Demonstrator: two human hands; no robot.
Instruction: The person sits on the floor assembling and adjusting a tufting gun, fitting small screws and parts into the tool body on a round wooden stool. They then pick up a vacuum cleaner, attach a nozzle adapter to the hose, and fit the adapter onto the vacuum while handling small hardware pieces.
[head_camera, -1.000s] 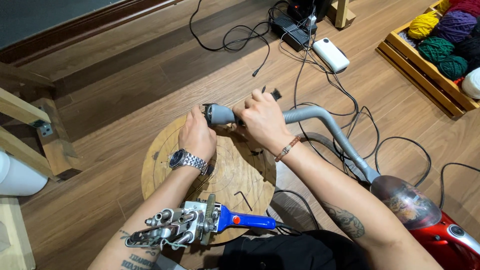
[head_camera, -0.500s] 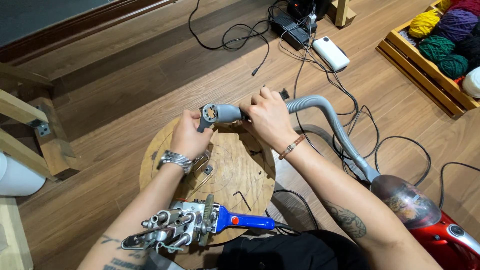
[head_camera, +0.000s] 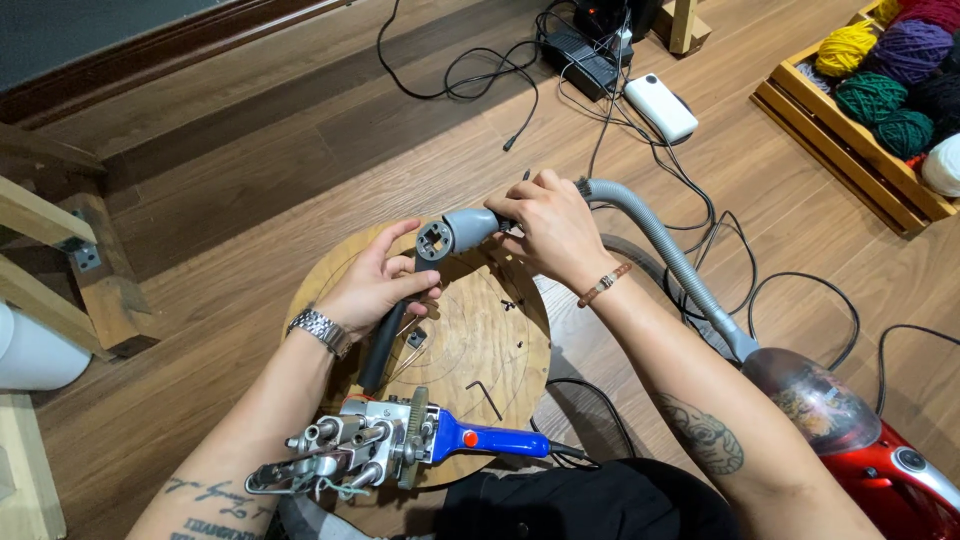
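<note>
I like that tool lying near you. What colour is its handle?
The handle is bright blue with a small orange button, seen best in the head view.

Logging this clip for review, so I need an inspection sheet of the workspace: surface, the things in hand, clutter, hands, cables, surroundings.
Surface: round wooden stool top on a wood plank floor.
Job's things: grey vacuum hose end, held above the stool; black tube under the left palm.
Clutter: blue-handled metal tool at the near edge; hex key; small black bits on the wood.
Hands: left hand cups the black tube, fingers near the hose opening; right hand grips the hose.
Cables: black leads tangled on the floor.
Surroundings: red vacuum body; crate of yarn balls; white adapter.
</note>
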